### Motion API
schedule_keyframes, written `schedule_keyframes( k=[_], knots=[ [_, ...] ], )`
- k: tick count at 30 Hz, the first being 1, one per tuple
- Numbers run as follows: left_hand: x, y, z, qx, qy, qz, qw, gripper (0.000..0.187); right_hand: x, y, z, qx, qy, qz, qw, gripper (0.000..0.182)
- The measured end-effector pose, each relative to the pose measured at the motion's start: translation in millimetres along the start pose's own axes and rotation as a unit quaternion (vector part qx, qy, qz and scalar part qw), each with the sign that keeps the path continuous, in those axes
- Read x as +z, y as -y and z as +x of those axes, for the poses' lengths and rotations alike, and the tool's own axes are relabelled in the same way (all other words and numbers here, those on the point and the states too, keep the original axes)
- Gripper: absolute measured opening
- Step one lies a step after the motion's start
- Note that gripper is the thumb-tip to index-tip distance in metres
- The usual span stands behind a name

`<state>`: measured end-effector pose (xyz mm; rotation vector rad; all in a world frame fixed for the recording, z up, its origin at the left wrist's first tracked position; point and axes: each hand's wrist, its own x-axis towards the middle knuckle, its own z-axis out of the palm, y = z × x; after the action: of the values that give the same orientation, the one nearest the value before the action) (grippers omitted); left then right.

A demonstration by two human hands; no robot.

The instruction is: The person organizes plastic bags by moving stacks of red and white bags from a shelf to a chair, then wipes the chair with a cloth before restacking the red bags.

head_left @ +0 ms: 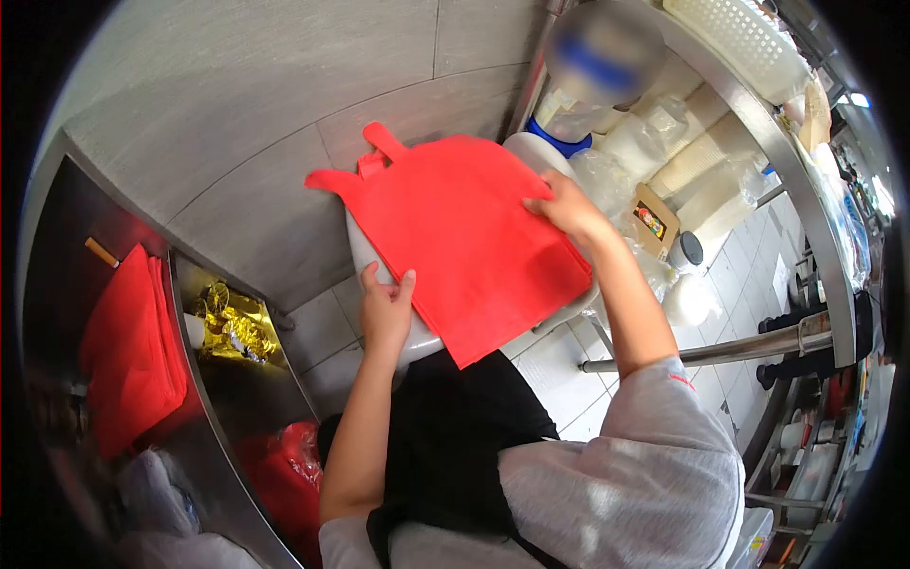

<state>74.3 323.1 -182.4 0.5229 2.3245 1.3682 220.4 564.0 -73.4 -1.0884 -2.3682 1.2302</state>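
A stack of flat red fabric bags [474,237] lies on a pale stool or chair seat [365,251], with handle loops sticking out at the upper left. My left hand [386,302] is at the stack's left edge, thumb and index finger apart, and nothing shows between them. At the upper right edge, my right hand [567,204] has its thumb on top of the red fabric; the other fingers are bent at the edge and partly hidden, pinching it.
More folded red bags [137,351] lie on a metal shelf at left, beside gold foil [237,327]. Red items in plastic [294,474] sit below. A metal rack [749,95] with bottles and bags stands at right. Tiled wall [284,85] ahead. A person's dark legs [806,346] show far right.
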Motion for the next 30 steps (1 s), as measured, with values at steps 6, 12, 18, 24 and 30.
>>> schedule_keyframes(
  k=[6,12,18,24,30],
  knots=[
    [20.6,-9.5,-20.7,0.046,0.068,-0.007,0.997,0.075,1.9,-58.2,-52.2,0.052,-0.075,-0.197,0.976,0.039],
    [26.5,-11.7,-33.1,0.081,0.054,0.067,0.993,0.079,42.8,-56.6,-78.8,-0.014,-0.155,-0.454,0.877,0.045],
    [32.5,-13.3,-31.3,0.122,0.014,0.08,0.989,0.081,48.7,-50.2,-70.1,0.001,-0.145,-0.522,0.84,0.046],
    [33.2,-11.2,-34.4,0.133,0.019,0.097,0.986,0.081,48.1,-45.5,-45.9,0.119,-0.043,-0.462,0.878,0.045],
    [34.8,-7.9,-36.9,0.17,-0.017,0.122,0.978,0.077,61.9,-61.8,-45.5,-0.034,-0.116,-0.51,0.851,0.042]
  ],
)
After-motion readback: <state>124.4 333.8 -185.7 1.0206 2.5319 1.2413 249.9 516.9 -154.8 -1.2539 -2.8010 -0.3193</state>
